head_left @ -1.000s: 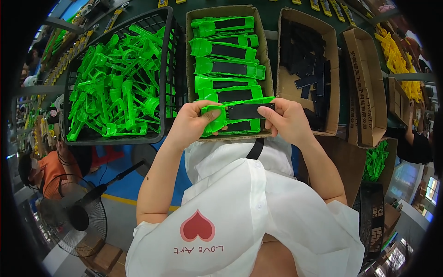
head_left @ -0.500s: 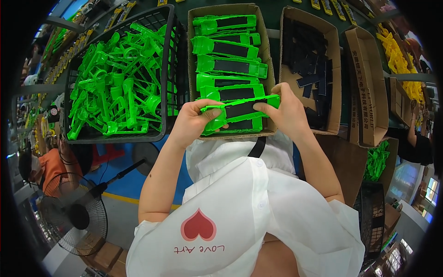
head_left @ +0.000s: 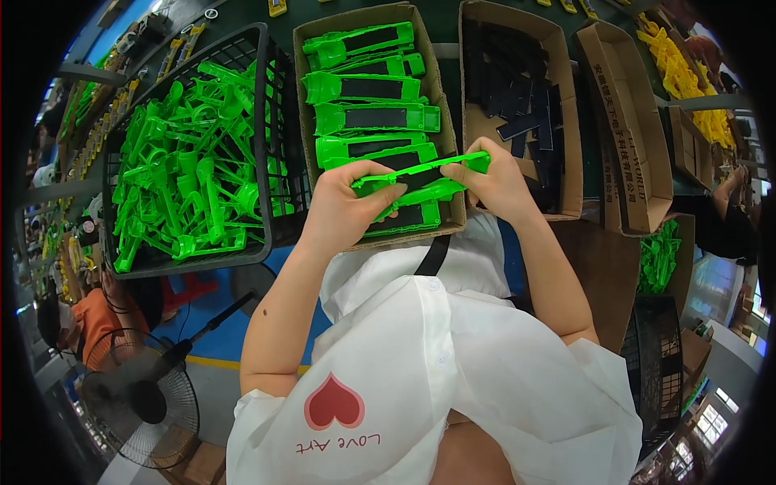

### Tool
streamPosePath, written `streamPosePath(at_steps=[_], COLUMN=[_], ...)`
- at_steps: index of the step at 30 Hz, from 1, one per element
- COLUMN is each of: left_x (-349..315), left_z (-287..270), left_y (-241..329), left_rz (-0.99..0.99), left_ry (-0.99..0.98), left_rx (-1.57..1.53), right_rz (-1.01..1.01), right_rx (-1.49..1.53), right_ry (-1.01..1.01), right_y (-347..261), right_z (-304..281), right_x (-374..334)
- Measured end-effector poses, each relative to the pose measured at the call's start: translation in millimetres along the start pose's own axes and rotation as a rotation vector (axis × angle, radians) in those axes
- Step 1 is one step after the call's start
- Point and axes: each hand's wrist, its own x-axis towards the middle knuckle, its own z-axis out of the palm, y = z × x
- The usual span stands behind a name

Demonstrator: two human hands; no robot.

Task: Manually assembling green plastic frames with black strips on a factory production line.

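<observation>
Both hands hold one long green plastic part with a black strip (head_left: 420, 174) over the near end of a cardboard box (head_left: 443, 97). My left hand (head_left: 343, 206) grips its left end and my right hand (head_left: 495, 182) grips its right end. In the box lie several similar green parts with black strips (head_left: 368, 117), stacked in a row. A black wire basket (head_left: 271, 137) to the left is full of bare green plastic parts (head_left: 186, 170).
A second cardboard box with black strips (head_left: 517, 89) stands right of the first. Further right are an open box (head_left: 634, 129) and yellow parts (head_left: 683, 61). A floor fan (head_left: 141, 400) stands lower left, and another person (head_left: 727, 218) is at the right.
The green part has been lifted a little and turned flatter between my hands; both hands stay over the near end of the box.
</observation>
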Motion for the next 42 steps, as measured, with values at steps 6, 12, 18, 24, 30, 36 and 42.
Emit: streamPosePath(at_steps=[6,12,18,24,30,36,42], left_x=[4.0,-4.2,-12.6,-5.2,-8.4,-6.9,-2.2], left_z=[-24.4,-13.9,-66.4,-25.1,-29.3,-24.4,-20.7], left_y=[-9.1,-13.8,-6.5,-9.2,-13.4,-15.8,-19.9], left_rz=[-0.170,-0.172,0.016,-0.187,-0.194,-0.153,-0.094], left_ry=[-0.076,-0.138,0.070,-0.115,-0.091,-0.060,-0.050], left_rx=[-0.201,-0.281,-0.221,-0.110,-0.114,-0.167,-0.145], right_rz=[-0.034,-0.003,-0.071,0.002,0.022,0.142,-0.153], right_rx=[0.257,0.460,0.530,0.193,0.033,-0.025,-0.889], right_ry=[-0.320,-0.483,-0.143,-0.333,-0.259,-0.163,0.144], right_y=[21.1,15.7,42.1,-20.9,-21.9,-25.7,-23.5], right_z=[-37.9,-9.9,-59.5,-1.8,10.5,21.6,18.6], right_x=[5.3,-4.1,-12.2,-26.5,-22.4,-18.5,-13.0])
